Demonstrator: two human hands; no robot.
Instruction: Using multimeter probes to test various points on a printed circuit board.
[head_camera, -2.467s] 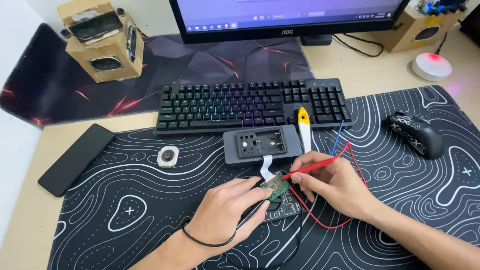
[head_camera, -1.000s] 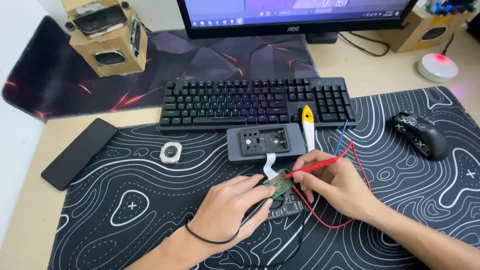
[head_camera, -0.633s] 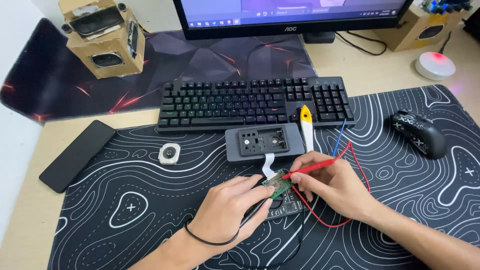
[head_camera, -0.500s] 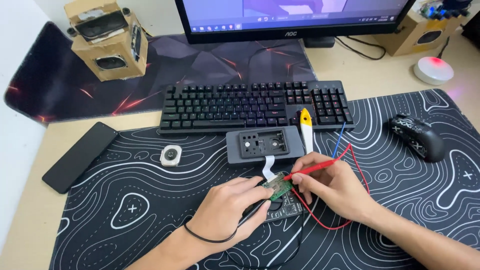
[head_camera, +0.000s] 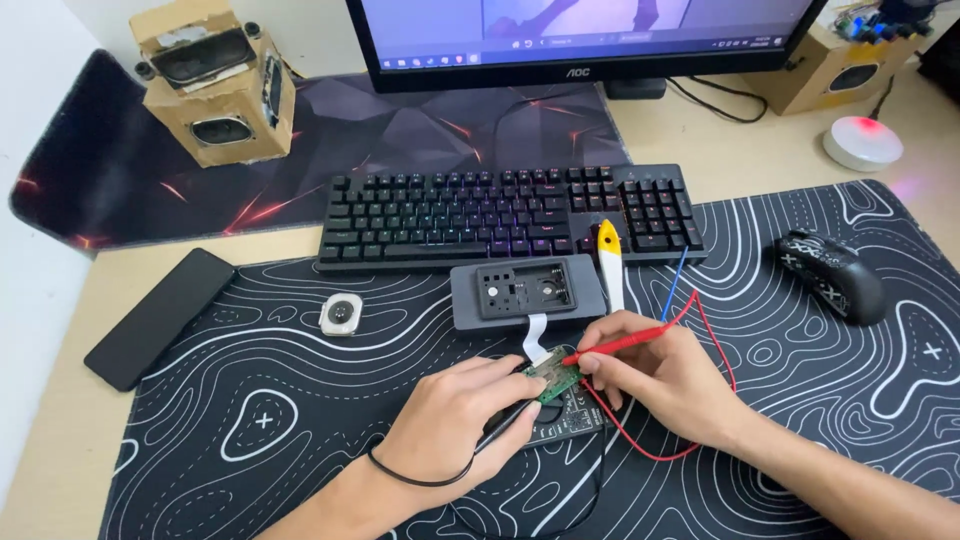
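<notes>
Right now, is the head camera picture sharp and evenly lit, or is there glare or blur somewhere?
Head view: even soft light and mostly sharp; the small green circuit board and thin red probe between the left hand and right hand are clear. The white round lamp glows red and tints the desk pink. The black monitor screen is slightly washed out.

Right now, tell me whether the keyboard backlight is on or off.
On: the keyboard keys glow with coloured light, mostly purple and blue.
</notes>
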